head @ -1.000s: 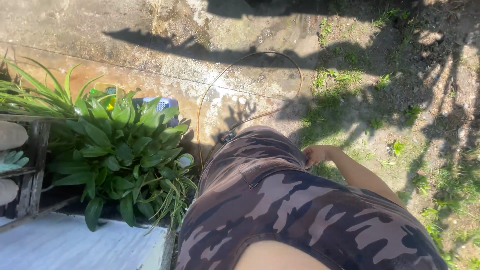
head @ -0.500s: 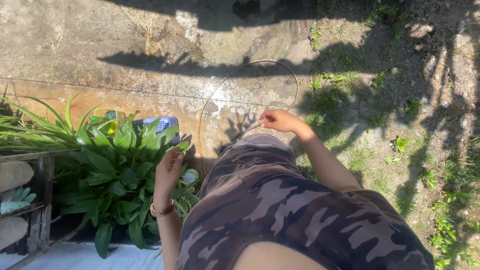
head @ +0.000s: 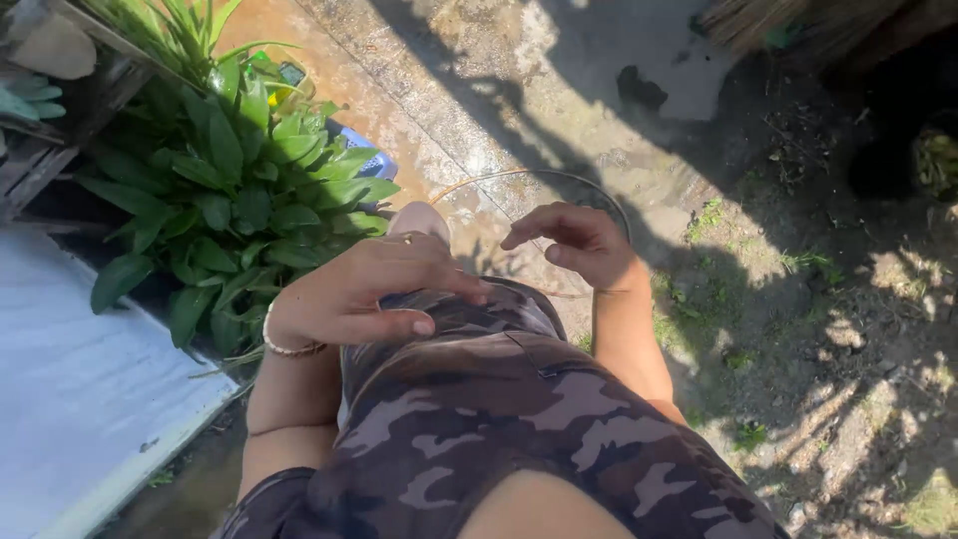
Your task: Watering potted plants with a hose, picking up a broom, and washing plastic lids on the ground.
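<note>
Wire loop: a thin brownish wire (head: pixel 519 176) arcs over the wet concrete slab (head: pixel 559 90), just beyond both hands, towards the slab's edge where it meets the dirt; part of the arc runs on behind the right hand.
Right hand: the right hand (head: pixel 574 243) hovers over the near part of the loop, fingers curled and spread, palm down; whether it pinches the wire I cannot tell, since the fingers hide the contact.
Left hand: the left hand (head: pixel 364 289) is held over the camouflage garment (head: pixel 499 419), fingers loosely bent and apart, gripping nothing that shows; a ring sits on one finger and a bracelet (head: pixel 284 347) circles the wrist.
Plant: a broad-leaved green plant (head: pixel 235 190) stands at the slab's left side, just beside the left hand, with narrower long leaves behind it.
Blue item: a blue plastic piece (head: pixel 367 163) pokes out from under the leaves on the slab.
Wooden frame: dark weathered boards (head: pixel 50 150) sit at the top left corner, behind the plant.
White surface: a pale sheet-like surface (head: pixel 80 399) fills the lower left, below the plant.
Ground: dirt with sparse grass tufts (head: pixel 798 329) lies along the slab's right edge, dappled with shadow.
</note>
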